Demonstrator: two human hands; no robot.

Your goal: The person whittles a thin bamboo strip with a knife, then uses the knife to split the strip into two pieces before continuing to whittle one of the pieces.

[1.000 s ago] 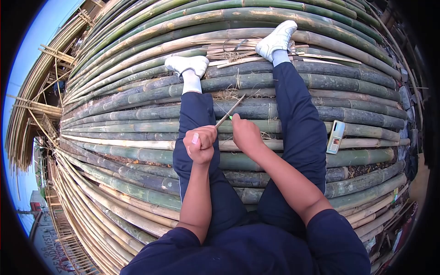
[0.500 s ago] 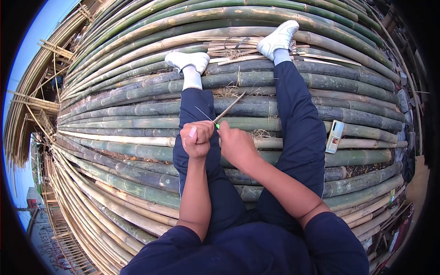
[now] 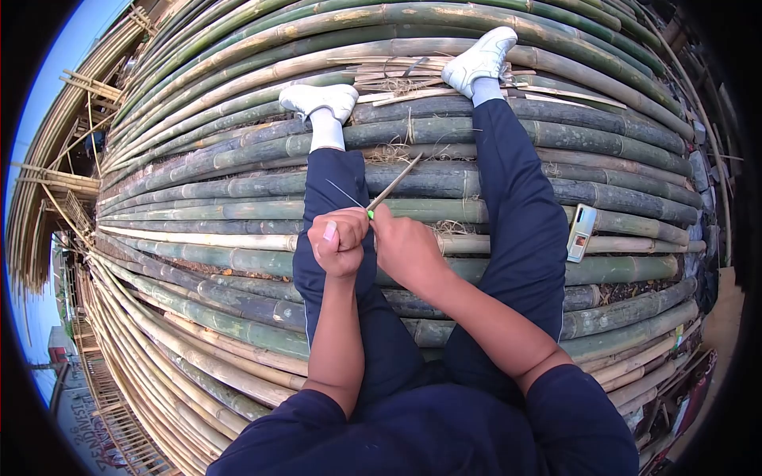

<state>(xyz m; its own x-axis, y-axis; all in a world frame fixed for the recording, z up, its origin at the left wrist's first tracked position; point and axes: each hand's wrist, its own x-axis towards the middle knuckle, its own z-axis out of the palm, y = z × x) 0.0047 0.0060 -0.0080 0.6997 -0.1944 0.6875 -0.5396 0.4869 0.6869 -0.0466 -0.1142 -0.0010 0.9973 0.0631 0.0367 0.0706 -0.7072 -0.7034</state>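
My left hand is a closed fist over my left thigh, its thumb on top. From it a thin bamboo stick slants up and to the right, narrowing to a tip. My right hand is closed close beside it, gripping what looks like a small knife with a bright green part at the fingers. A thin, dark blade-like line points up and left, crossing the stick near the fists. Most of the handle and the stick's lower end are hidden inside my hands.
I sit on a wide bed of bamboo poles, legs stretched out in white shoes. Split strips lie between my feet, and curled shavings nearby. A phone rests right of my leg. Bamboo racks stand left.
Both hands and the crossed stick and knife have shifted very slightly left in view. My left foot appears a little further left and higher. Both grips look the same.
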